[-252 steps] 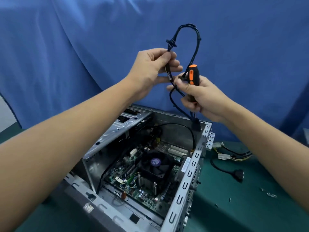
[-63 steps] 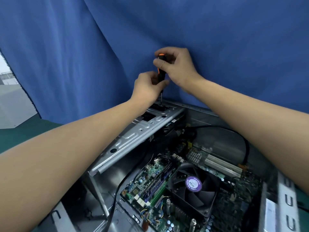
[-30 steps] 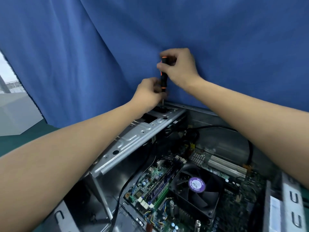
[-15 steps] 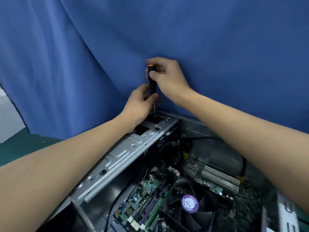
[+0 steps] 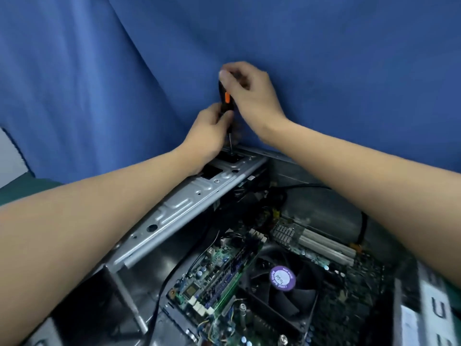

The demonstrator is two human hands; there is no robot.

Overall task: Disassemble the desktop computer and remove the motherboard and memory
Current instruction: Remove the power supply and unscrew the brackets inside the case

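- Motherboard (image 5: 214, 283) lies flat on the floor of the open case (image 5: 311, 203), toward its near edge and not yet lifted out. Its nearest part is cut off by the bottom of the view.
- Memory sticks (image 5: 230, 278) stand in their slots on the board, just left of the fan (image 5: 282, 279) with the purple label. The board's right part is dark and blurred.
- A black cable (image 5: 162, 290) runs over the case floor left of the board. Its lower end leaves the view.
- A grey metal bracket (image 5: 179, 208) runs along the left side of the case to its far left corner. The left forearm crosses it and hides part of it.
- The left hand (image 5: 208, 132) is at the bracket's far end, fingers wrapped round the lower black part of the screwdriver (image 5: 226, 99), as half a second ago.
- The screwdriver stands nearly upright with its tip down in a dark recess of the bracket. The screw is too small to make out.
- The right hand (image 5: 252, 96) is above, its fingertips (image 5: 224, 74) pinching the top of the handle. Half a second ago the orange cap showed above them. Now it is covered, and an orange patch shows lower on the handle.
- The cable bundle both hands held up some eight seconds ago is no longer in them.
- A blue curtain (image 5: 99, 71) hangs behind the case.
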